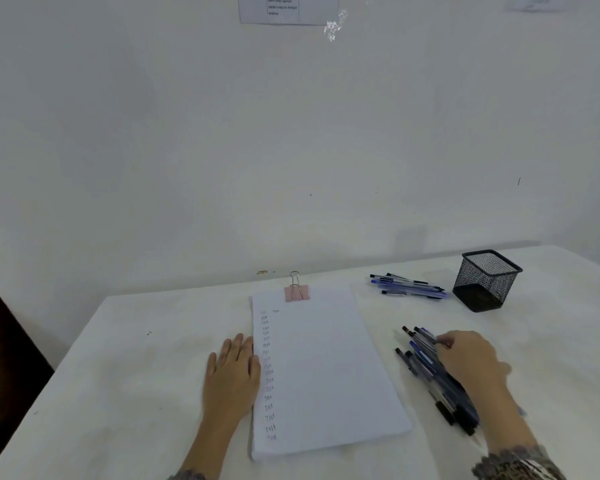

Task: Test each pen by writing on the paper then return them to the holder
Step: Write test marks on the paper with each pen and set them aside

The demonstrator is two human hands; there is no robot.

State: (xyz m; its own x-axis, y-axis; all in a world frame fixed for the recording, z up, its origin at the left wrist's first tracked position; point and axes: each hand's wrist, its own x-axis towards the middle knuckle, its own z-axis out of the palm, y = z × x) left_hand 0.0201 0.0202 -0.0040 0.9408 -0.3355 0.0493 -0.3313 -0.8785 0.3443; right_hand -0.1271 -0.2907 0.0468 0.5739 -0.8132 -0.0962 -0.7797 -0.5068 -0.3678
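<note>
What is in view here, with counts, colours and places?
paper stack: one, white, table centre, "Test" written down left side
binder clip: one, pink, top edge of paper stack
mesh pen holder: one, black, far right, no pens sticking out
far pens: small pile, blue and black, left of holder
near pens: pile, blue and black, right of paper stack
table: one, white
wall notice: one, white, top centre
left hand: flat, at paper stack's left edge
right hand: on near pens, grip unclear

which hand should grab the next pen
Right. The right hand rests on the near pen pile, right of the paper; the left hand lies flat at the paper's left edge.
</note>
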